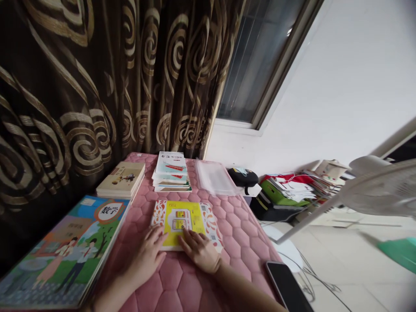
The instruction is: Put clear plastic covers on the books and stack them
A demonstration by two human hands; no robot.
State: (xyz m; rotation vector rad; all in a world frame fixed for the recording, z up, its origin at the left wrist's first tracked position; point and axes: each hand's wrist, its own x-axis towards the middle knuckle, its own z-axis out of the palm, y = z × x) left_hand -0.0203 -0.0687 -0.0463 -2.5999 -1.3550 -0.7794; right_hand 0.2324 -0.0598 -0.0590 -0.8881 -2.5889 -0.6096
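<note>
The yellow book [195, 212] lies flat on the pink padded cover [172, 277], right in front of you. Your left hand [151, 245] rests on its near left corner, and your right hand [199, 249] lies on its near edge. Both hands look loose and spread a little, and neither seems to grip anything.

If you push harder with one hand, the book could twist, because the padding is soft and bumpy. If you push it far forward, it could bump the pile of white books [171, 171]. Your right arm is close to the phone [287, 286], so a wide swing could knock it.

The book has a bright yellow middle, a white box with small pictures, and orange-red swirls on both sides.
</note>
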